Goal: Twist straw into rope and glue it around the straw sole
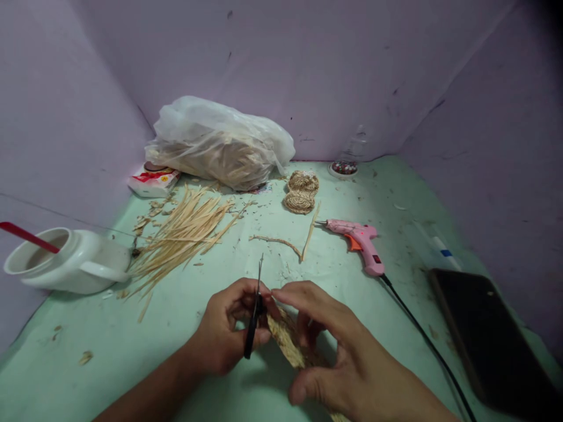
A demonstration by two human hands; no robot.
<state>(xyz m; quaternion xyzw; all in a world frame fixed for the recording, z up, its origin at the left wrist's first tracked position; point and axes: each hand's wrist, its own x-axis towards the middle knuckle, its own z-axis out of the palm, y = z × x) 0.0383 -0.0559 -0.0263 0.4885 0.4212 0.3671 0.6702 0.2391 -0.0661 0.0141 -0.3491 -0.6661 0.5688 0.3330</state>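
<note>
My left hand (222,331) is closed around black-handled scissors (251,337), seen nearly edge-on with the thin blade pointing up and away. A dried, tan plant strip (285,343) runs from my left fingertips down toward the lower right. Over that strip is my right hand (352,346), its thumb spread away from the index finger. The right index fingertip reaches close to the left fingers; the other right fingers are partly hidden behind the strip. Beyond both hands, a thin twisted cord (277,240) lies on the table beside a narrow straw-coloured strip (310,233).
A pink glue gun (356,237) with a black cable lies right of centre, near a dark phone (488,340). Woven coils (302,192), loose fibre strips (185,228) and a filled plastic bag (220,143) sit farther back. A white jug (94,258) stands left.
</note>
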